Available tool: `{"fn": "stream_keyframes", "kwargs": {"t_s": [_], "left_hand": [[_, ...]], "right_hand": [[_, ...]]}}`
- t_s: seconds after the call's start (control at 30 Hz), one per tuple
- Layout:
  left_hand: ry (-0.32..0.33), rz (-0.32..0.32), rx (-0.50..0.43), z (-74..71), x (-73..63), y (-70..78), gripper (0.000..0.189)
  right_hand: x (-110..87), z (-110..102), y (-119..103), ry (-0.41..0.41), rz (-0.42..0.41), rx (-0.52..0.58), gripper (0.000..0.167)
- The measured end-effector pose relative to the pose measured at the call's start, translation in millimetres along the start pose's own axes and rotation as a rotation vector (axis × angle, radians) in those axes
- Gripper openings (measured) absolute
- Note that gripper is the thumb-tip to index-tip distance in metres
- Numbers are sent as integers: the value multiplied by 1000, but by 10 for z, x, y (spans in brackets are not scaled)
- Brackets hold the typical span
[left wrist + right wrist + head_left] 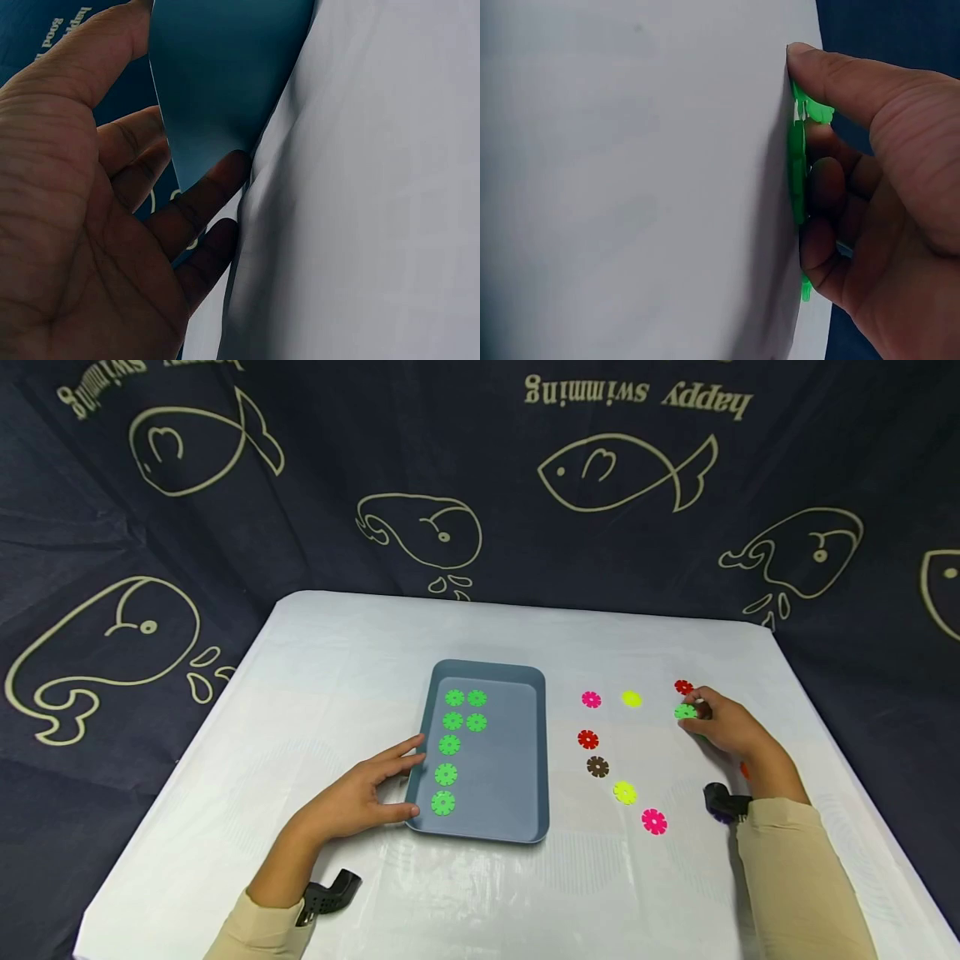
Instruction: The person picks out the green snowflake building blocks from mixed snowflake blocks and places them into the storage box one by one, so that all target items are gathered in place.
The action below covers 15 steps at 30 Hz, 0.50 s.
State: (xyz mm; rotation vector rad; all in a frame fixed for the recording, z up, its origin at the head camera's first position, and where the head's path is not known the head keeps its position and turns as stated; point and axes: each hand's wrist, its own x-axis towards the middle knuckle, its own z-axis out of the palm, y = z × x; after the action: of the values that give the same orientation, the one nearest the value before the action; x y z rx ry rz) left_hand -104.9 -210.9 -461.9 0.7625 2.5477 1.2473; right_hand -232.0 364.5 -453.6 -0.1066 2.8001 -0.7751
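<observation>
A grey-blue tray (510, 752) holds several green notched discs (449, 744) along its left side. My left hand (367, 793) rests at the tray's left edge, fingers spread and fairly straight; in the left wrist view its fingertips are by the tray's outer wall (225, 75). At the right of the table, my right hand (723, 722) pinches a green notched disc (686, 712) between thumb and fingers. The right wrist view shows green plastic (798, 172) edge-on under the curled fingers, close to the table; how many pieces are there I cannot tell. A red disc (683, 687) lies just beyond.
Between tray and right hand lie pink (591, 699), yellow (632, 698), red (588, 740) and brown (597, 767) discs. Nearer are another yellow disc (625, 792) and a pink one (654, 822). An orange-red piece (744, 770) is partly hidden by the right wrist. White cloth (337, 652) covers the table.
</observation>
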Motion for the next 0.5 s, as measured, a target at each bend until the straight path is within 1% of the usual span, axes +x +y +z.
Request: {"fn": "stream_keyframes", "kwargs": {"t_s": [0.13,0.27,0.5], "left_hand": [[0,-1,0,-1,1,1,77],[-1,-4,-7,-1,4,5,77],[-2,-10,-4,1,4,6,78]], "right_hand": [[5,7,21,5,-12,4,51],[-4,6,38,11,-40,37,53],[-30,-14,31,-18,-60,79,46]]}}
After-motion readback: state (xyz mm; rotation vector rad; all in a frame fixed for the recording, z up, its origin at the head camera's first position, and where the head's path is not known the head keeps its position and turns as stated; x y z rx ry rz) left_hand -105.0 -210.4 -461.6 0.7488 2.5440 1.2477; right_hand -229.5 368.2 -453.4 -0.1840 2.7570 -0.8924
